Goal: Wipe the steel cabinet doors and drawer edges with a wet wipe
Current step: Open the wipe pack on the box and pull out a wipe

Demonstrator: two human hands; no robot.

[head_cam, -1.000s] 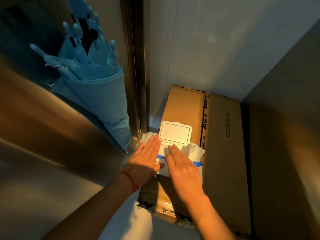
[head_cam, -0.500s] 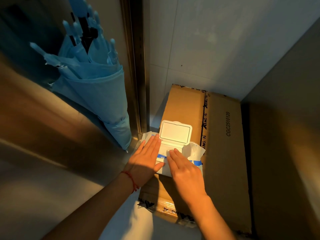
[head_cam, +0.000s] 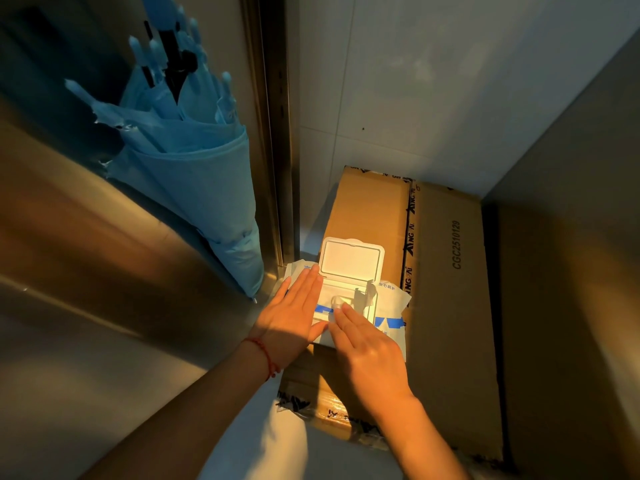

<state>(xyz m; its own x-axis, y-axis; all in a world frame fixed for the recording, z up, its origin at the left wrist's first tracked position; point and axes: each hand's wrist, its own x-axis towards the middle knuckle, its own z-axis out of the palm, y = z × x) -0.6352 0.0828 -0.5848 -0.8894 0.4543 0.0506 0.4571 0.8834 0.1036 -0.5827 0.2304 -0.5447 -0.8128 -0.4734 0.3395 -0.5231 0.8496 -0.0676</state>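
Seemingly at the wipe-fetching step, the flat left hand (head_cam: 294, 317) steadies a white, blue-banded wet-wipe pack (head_cam: 349, 299) with raised lid on a brown cardboard box (head_cam: 446, 289), while the right hand (head_cam: 367, 351), drawn back since earlier, pinches a wipe (head_cam: 337, 303) and must next pull it free

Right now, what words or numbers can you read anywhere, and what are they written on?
"CGC2510129": printed in dark letters on the brown cardboard box, running sideways.
"XING": my best reading of the black letters repeated along the printed tape strip on that box; partly cut off.
Small blue characters on the white wet wipe pack with blue stripes: too small to read.
Black print on the tape at the box's near edge: too crumpled to read.
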